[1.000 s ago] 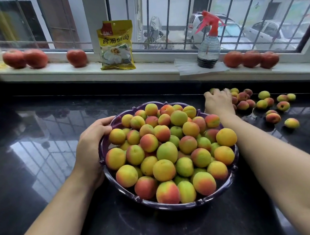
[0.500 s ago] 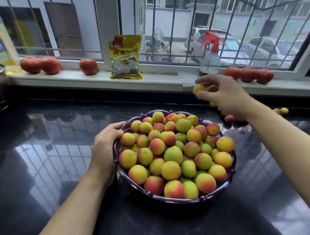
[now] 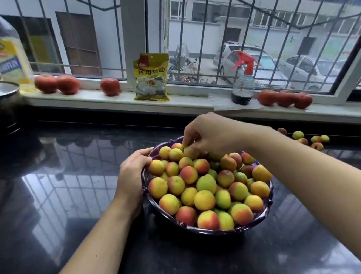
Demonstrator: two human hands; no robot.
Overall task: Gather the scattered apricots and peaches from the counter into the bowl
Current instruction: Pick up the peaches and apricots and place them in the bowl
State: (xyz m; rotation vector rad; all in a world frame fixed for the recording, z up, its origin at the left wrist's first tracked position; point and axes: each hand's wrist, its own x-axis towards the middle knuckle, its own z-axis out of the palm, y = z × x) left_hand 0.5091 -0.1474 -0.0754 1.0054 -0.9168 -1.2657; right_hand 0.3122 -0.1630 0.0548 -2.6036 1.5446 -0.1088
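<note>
We had our left hand (image 3: 134, 178) curled against the near-left rim of the purple bowl (image 3: 269, 205), fingers wrapped on its edge to steady it, while our right hand (image 3: 208, 137) hung over the far side of the heap with fingertips bunched downward onto the top fruit; whether they were pinching one or had just let it go we could not tell. The bowl was piled above its rim with apricots and peaches (image 3: 204, 199), so we judged it heavy and best held by the rim with the whole hand. The fruit looked small, round and smooth-skinned, light singly, likely soft enough to bruise and quick to roll off a full heap, so each wanted setting into a hollow, not dropping. Well beyond our right forearm, on the dark glossy counter (image 3: 70, 205), a few loose fruits (image 3: 316, 145) lay scattered near the sill; we reckoned a loose three-finger cradle round the middle would suit them.
</note>
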